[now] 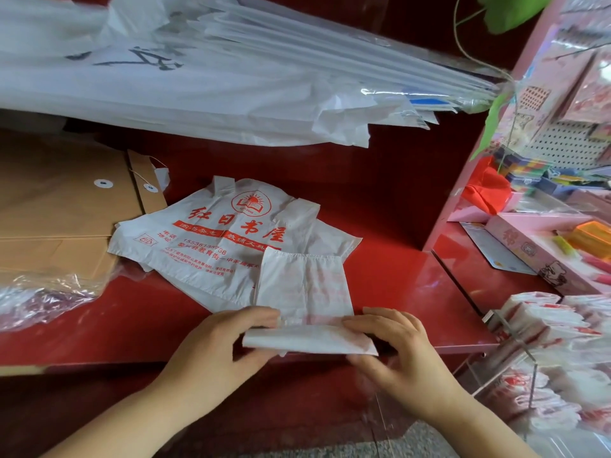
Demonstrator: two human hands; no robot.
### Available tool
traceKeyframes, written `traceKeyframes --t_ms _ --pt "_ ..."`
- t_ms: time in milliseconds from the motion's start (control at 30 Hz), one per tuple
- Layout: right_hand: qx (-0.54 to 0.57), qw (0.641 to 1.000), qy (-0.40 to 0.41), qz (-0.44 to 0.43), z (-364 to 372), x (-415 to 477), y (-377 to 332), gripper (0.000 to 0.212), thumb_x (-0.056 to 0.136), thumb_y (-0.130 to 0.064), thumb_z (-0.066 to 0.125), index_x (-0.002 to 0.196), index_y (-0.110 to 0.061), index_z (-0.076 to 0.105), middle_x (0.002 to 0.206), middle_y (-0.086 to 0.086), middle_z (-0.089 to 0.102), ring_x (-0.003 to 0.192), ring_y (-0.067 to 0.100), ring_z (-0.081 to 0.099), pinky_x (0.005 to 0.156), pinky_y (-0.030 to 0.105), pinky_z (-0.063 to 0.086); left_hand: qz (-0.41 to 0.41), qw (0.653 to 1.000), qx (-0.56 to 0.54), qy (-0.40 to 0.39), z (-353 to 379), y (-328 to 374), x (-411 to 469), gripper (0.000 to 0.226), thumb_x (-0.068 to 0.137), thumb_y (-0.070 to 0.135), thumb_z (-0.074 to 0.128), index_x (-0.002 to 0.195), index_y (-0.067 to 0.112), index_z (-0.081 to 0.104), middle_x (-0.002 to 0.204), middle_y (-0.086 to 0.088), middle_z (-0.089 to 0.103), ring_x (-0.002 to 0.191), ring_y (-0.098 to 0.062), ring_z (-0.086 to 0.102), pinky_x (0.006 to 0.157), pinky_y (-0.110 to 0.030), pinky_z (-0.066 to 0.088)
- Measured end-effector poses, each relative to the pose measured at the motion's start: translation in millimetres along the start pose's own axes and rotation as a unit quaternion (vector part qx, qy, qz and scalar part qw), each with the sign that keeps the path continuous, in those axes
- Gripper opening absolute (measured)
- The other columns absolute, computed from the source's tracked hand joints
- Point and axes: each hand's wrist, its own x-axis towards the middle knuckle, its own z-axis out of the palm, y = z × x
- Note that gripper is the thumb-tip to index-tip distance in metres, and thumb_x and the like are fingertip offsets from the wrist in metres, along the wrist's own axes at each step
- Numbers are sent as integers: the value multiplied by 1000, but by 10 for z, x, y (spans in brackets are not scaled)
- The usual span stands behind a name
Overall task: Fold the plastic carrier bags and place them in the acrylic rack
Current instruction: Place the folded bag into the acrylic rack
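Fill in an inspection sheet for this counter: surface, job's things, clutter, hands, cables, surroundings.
Surface: glossy red counter.
Job's things: bag folded to a strip, its near end turned up; printed bags lying flat behind it; rack at the right, holding folded bags.
Clutter: brown envelopes and clear wrap at the left; white sheets overhanging the back.
Hands: left hand and right hand each pinch an end of the bag's turned-up fold.
Cables: nothing seen.
Surroundings: pink stationery display at the right; green leaves above it.
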Motion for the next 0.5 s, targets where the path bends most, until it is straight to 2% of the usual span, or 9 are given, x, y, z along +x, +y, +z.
traceKeyframes --t_ms 33,100,167,233,300,367,400,467,500 --pt "31 999 5 30 0 -8 -25 44 60 -73 46 91 -46 62 95 -37 50 108 -29 28 96 9 22 -12 999 -25 17 20 -17 3 33 71 38 73 86 62 56 95 44 54 95 23 46 76 3 34" --pt "74 994 31 76 17 26 -76 38 57 -79 42 73 -50 61 81 -32 55 101 -22 41 94 17 28 -45 995 -62 65 61 -56 40 36 76 22 74 85 51 55 79 20 67 89 18 52 70 2 36" --pt "98 987 75 101 67 72 -102 50 61 -81 40 57 -36 62 62 -17 59 77 -7 52 80 27 36 -62 991 -77 92 94 -39 101 35 78 17 70 93 43 53 78 15 66 84 9 57 66 -1 40" --pt "109 979 115 130 119 120 -140 38 65 -65 47 51 -30 55 58 -14 58 62 1 51 71 34 39 -81 987 -88 111 125 -8 158 39 79 16 69 104 38 49 85 22 59 78 1 61 63 -2 41" --pt "112 971 132 164 160 175 -164 17 71 -47 62 63 -35 53 61 -16 61 63 3 53 80 42 42 -94 984 -94 119 137 38 203 50 80 16 68 118 36 42 95 29 47 83 -4 59 70 -8 43" --pt "92 972 137 169 189 221 -147 22 78 -27 69 76 -38 50 57 -16 59 62 6 53 88 32 32 -103 984 -81 121 142 68 253 59 81 18 66 130 32 37 106 27 45 100 -12 56 83 -21 46" --pt "77 973 138 168 205 235 -134 22 80 -23 67 84 -37 50 55 -13 57 63 6 53 89 26 26 -97 986 -59 119 147 72 277 60 82 19 65 134 30 36 113 24 45 108 -14 53 88 -24 44" --pt "21 975 137 174 241 254 -148 28 84 -24 63 108 -32 52 56 -11 52 72 8 52 87 20 17 -85 991 6 98 171 49 306 56 85 24 61 136 27 37 124 20 38 120 -10 44 93 -18 35" --pt "-19 974 142 174 264 261 -147 34 84 -25 60 117 -26 53 56 -12 49 72 11 51 88 22 15 -70 993 45 86 172 50 311 52 86 30 59 134 25 42 127 17 39 121 -11 44 92 -17 33"
